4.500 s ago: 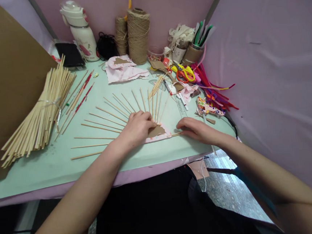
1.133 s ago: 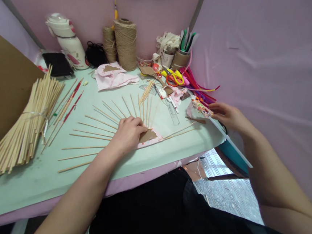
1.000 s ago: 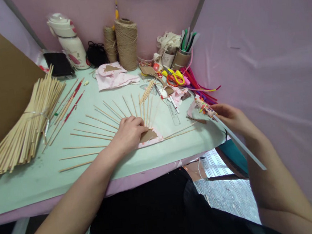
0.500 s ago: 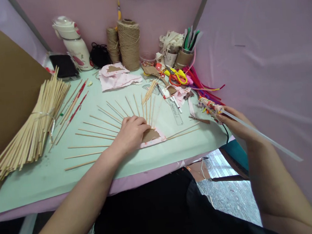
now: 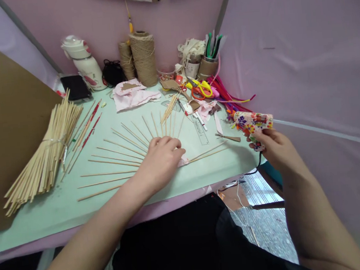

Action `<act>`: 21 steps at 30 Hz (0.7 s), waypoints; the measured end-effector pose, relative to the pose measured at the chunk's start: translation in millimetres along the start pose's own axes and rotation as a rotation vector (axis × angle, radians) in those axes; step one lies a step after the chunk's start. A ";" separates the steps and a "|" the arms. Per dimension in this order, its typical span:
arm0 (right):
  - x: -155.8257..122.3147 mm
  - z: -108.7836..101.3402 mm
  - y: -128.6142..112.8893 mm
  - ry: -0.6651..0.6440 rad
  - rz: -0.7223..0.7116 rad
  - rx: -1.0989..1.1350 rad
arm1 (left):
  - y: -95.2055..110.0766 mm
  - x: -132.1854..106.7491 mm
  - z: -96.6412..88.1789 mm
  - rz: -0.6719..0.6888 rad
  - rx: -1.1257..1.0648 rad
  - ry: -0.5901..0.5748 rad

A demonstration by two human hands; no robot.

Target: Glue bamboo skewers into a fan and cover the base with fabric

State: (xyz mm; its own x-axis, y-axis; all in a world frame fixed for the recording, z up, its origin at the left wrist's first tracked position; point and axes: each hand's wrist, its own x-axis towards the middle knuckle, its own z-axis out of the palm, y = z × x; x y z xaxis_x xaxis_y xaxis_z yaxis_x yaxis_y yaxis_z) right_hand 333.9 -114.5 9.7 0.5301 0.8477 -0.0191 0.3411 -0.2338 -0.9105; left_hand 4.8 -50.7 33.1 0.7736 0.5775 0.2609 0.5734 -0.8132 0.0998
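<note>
My left hand (image 5: 163, 159) rests with bent fingers on the base of a fan made of thin wooden sticks, pressing it to the table. The sticks spread out to the left and away from me; a bit of the pink cloth edging (image 5: 183, 161) shows by my fingertips, and the rest of the base is hidden. In my right hand (image 5: 275, 145), at the table's right edge, is a hot glue gun (image 5: 252, 120) with a flowered covering. A long pale glue stick (image 5: 324, 131) juts from its back, and its nozzle points left.
A tied bundle of sticks (image 5: 41, 153) leans at left by a cardboard panel (image 5: 5, 125). Along the back stand a bottle (image 5: 89, 69), twine spools (image 5: 143, 58) and a tool holder (image 5: 208, 67). Scissors (image 5: 203, 90), a ruler (image 5: 200, 131) and pipe cleaners (image 5: 230, 95) lie at right.
My right hand has turned the glue gun, so its flowered side shows and the glue stick lies flatter. My left hand has shifted right over the fan's base, covering the brown cardboard part.
</note>
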 end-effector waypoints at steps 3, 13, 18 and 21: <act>-18.3 1.9 5.2 -0.024 0.006 -0.020 | 12.6 -5.5 19.6 0.057 0.011 0.054; -14.6 24.3 13.1 -0.072 -0.246 -0.354 | 21.7 -40.1 49.7 -0.033 0.058 0.338; 42.2 27.2 11.7 -0.082 -0.606 -0.613 | 23.3 -37.2 51.8 -0.028 0.064 0.337; 73.1 25.2 22.7 -0.113 -0.721 -0.809 | 22.8 -38.9 55.2 -0.028 0.054 0.346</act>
State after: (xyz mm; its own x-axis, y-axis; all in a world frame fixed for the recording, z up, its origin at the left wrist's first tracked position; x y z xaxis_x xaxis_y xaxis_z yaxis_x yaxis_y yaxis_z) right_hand 360.7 -45.9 -22.7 -0.0602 0.9402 0.3352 0.9750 0.1274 -0.1820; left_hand 2.7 -87.7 -27.8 0.6254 0.5333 0.5696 0.6139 -0.7869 0.0627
